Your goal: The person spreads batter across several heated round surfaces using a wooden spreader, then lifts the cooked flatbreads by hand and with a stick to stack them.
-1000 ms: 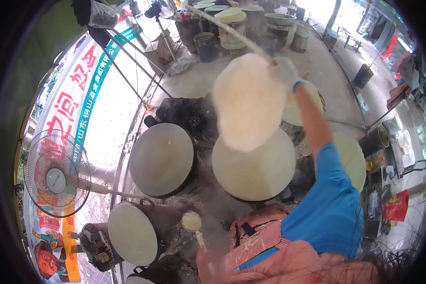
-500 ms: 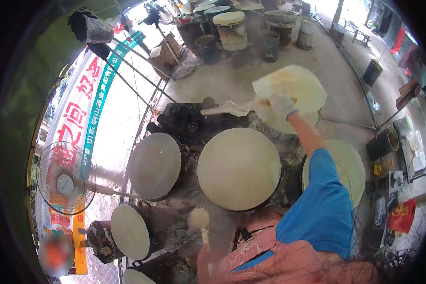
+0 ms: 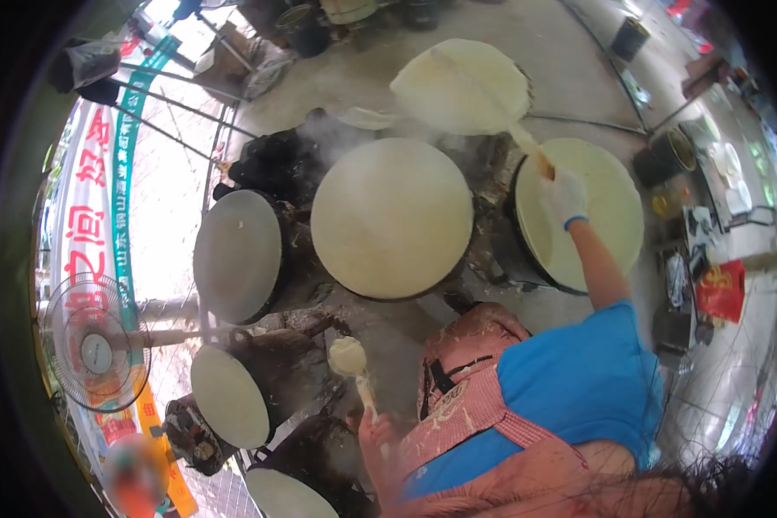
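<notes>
Steam blurs the far side, and the lower edge crops one pale round griddle (image 3: 283, 498). The far end of the pale wooden stick (image 3: 527, 143) is hard to make out against a wide, thin, cream-coloured sheet (image 3: 462, 86), faintly creased, beyond the large cream-surfaced central disc (image 3: 393, 220). The white-gloved right hand (image 3: 565, 198) (blue at the wrist) closes round the stick's near end; the bare left hand (image 3: 375, 430) grips one cream-coated, round-headed ladle (image 3: 348, 356).
</notes>
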`<action>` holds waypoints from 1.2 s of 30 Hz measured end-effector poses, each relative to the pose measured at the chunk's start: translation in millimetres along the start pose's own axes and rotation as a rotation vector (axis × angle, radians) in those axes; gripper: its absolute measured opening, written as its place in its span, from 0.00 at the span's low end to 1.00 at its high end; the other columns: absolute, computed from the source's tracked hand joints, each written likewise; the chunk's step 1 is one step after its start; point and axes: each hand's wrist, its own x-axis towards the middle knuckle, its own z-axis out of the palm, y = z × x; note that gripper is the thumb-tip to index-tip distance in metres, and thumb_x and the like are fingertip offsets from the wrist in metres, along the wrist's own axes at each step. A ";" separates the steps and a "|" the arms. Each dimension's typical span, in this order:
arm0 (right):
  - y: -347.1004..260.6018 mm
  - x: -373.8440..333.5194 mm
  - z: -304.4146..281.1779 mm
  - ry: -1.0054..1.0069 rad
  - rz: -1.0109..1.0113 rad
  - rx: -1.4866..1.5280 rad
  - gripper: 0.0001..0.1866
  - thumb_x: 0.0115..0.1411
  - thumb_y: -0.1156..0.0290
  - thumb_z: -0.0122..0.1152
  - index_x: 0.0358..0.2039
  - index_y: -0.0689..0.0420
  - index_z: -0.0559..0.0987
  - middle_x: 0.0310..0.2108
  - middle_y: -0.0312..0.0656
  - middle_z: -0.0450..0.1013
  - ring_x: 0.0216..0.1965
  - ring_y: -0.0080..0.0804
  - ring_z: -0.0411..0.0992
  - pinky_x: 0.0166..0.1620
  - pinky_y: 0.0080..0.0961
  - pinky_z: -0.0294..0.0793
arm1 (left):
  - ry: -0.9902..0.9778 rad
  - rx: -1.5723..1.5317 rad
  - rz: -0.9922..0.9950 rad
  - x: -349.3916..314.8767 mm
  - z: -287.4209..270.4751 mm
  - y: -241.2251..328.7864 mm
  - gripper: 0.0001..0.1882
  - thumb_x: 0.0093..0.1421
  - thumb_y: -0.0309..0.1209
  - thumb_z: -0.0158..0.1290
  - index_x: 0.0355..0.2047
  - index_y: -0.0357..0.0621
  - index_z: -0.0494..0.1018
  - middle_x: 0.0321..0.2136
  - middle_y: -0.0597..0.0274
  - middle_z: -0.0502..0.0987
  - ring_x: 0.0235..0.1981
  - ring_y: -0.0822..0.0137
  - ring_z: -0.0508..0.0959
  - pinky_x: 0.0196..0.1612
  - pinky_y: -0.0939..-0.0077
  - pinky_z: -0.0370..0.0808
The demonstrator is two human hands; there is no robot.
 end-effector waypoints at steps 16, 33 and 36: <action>-21.0 -101.2 30.3 -0.018 -0.061 -0.149 0.17 0.50 0.57 0.56 0.30 0.59 0.77 0.31 0.52 0.75 0.34 0.48 0.75 0.39 0.41 0.73 | 0.048 0.197 -0.053 -42.3 -57.3 38.4 0.27 0.64 0.54 0.34 0.17 0.47 0.56 0.08 0.70 0.54 0.08 0.73 0.53 0.10 0.79 0.53; 280.4 -105.3 -55.3 0.296 0.799 0.265 0.30 0.46 0.48 0.56 0.39 0.63 0.78 0.38 0.60 0.73 0.43 0.52 0.72 0.46 0.38 0.69 | -0.002 0.156 -0.132 23.4 -56.2 -3.5 0.28 0.64 0.54 0.36 0.16 0.47 0.55 0.08 0.71 0.53 0.08 0.73 0.54 0.11 0.81 0.53; 326.3 -91.1 -28.3 0.333 0.634 0.178 0.26 0.46 0.54 0.56 0.36 0.67 0.77 0.32 0.61 0.73 0.37 0.53 0.73 0.41 0.38 0.70 | -0.029 0.202 -0.170 43.0 -41.7 -13.1 0.27 0.64 0.53 0.36 0.16 0.47 0.55 0.08 0.69 0.54 0.08 0.73 0.54 0.11 0.80 0.54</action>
